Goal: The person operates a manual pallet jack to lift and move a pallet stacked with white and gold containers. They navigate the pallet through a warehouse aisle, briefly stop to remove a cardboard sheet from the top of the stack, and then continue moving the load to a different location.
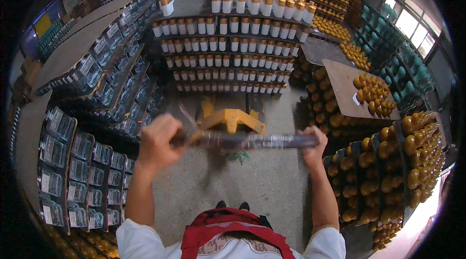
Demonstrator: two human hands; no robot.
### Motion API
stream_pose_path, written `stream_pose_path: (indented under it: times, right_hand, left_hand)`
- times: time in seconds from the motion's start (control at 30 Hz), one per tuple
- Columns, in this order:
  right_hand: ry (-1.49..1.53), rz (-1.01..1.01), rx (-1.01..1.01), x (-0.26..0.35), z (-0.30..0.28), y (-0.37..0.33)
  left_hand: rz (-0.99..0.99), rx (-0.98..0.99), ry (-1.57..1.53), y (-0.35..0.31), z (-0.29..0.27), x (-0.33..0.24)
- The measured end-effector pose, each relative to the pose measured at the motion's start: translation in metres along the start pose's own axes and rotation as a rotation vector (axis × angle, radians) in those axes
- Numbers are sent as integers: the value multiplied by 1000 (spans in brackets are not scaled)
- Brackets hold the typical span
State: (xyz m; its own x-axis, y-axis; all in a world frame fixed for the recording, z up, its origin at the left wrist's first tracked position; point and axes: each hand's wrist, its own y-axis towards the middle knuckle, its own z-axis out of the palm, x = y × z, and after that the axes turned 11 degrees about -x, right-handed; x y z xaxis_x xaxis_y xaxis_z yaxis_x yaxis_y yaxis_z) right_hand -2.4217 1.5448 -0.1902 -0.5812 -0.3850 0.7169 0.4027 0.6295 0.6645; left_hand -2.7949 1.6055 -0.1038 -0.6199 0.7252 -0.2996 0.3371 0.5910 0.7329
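Observation:
Both my arms reach forward to the dark handlebar [252, 141] of a yellow pallet jack [233, 117]. My left hand [161, 138] is closed around the bar's left end, next to a thin lever [187, 115]. At the right end my right hand [315, 146] grips the bar too. Some blur lies over the handle and the left hand. The jack's forks run under a tall stack of boards bearing white bottles with gold tops [255, 3], in several layers.
Layered stacks of clear glass containers [80, 167] stand close on my left. To the right rise stacks of amber, rounded glassware [383, 150], with a brown board [349, 87] jutting out. Green glassware [403, 72] is stacked farther right. Grey concrete floor [272, 171] lies between the stacks.

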Motion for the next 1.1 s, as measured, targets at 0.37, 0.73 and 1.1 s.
stream_pose_path:
  times: [0.37,0.73,1.1]
  right_hand:
    - [165,182,-129,-38,80,103]
    - [403,101,-148,-106,100,162]
    - [459,146,-36,-123,175,197]
  left_hand:
    - [-122,-362,14,81,61,115]
    - [-229,-343,-3,16,58,-21]
    - [-276,-580,133,21,79,10]
